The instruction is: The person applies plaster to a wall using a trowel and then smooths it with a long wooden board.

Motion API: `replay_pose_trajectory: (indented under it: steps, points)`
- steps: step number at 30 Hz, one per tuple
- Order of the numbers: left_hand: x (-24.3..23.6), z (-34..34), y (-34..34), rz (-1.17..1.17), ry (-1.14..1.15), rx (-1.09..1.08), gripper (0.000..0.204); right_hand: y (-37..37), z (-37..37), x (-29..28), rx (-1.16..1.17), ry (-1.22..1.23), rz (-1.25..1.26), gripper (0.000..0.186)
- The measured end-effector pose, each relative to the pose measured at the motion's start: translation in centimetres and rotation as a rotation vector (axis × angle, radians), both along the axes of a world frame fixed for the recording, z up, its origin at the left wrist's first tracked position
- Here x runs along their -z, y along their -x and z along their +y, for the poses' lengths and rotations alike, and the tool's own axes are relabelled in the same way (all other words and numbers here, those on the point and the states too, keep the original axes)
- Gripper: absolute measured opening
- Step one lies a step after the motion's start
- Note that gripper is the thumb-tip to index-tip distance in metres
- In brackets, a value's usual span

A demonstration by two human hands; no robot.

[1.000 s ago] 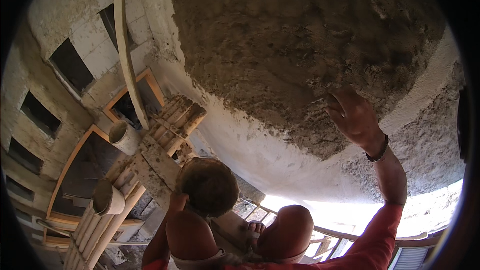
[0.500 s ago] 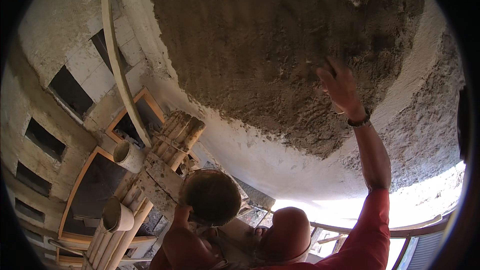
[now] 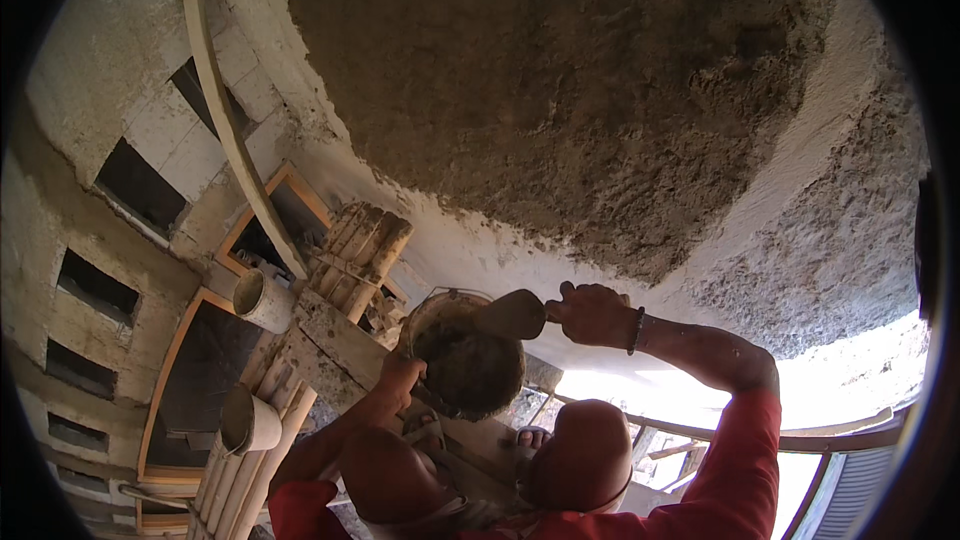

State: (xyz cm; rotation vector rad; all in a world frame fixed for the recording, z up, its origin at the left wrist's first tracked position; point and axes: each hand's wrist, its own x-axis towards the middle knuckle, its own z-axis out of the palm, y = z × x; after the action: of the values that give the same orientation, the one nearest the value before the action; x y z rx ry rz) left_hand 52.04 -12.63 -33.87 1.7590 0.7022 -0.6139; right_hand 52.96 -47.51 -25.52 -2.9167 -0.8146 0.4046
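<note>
My left hand grips the left rim of a round bucket that holds grey-brown mortar, above my bare knees. My right hand holds a trowel by its handle, its blade over the right side of the bucket's mouth. Above both hands is a curved wall with a broad area of wet, rough mortar, bordered by paler plaster and a rougher grey band at the right.
I squat on a plank scaffold lashed to bundled poles. Two pails sit along its left. A long board slants before the block wall with openings and wooden frames. Bright daylight and a railing lie at lower right.
My right hand has dropped from the mortared wall to the bucket, where the trowel now shows. My left hand and the bucket have shifted up and to the right in the view.
</note>
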Motion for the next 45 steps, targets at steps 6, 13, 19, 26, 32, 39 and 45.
replay_pose_trajectory:
  steps: [6,13,19,26,32,39,45]
  points:
    - [-3.2,-4.7,-4.0,-0.131,0.212,0.131,0.012,-1.9,1.9,2.7,-0.014,0.167,-0.347,0.010]
    - [-5.2,-7.9,-4.6,-0.265,0.273,0.254,0.019,2.1,-0.5,7.3,0.018,-0.019,0.142,0.021]
    - [-6.0,-8.7,-4.4,-0.112,0.223,0.321,0.013,5.7,0.1,5.8,0.218,-0.322,0.265,0.024]
    - [-2.9,-8.5,-4.3,-0.114,0.247,0.276,0.019,7.5,-2.0,5.9,0.332,-0.098,0.124,0.031]
    - [-1.5,-8.9,-4.2,-0.154,0.285,0.325,0.018,7.7,-2.6,6.5,0.355,-0.170,0.086,0.035]
    - [-1.3,-9.1,-3.9,-0.135,0.232,0.288,0.028,6.1,-2.7,2.8,0.319,-0.238,0.123,0.039]
    - [-0.6,-7.7,-3.0,-0.087,0.217,0.127,0.030,4.4,-2.7,-4.6,0.152,-0.471,0.255,0.039]
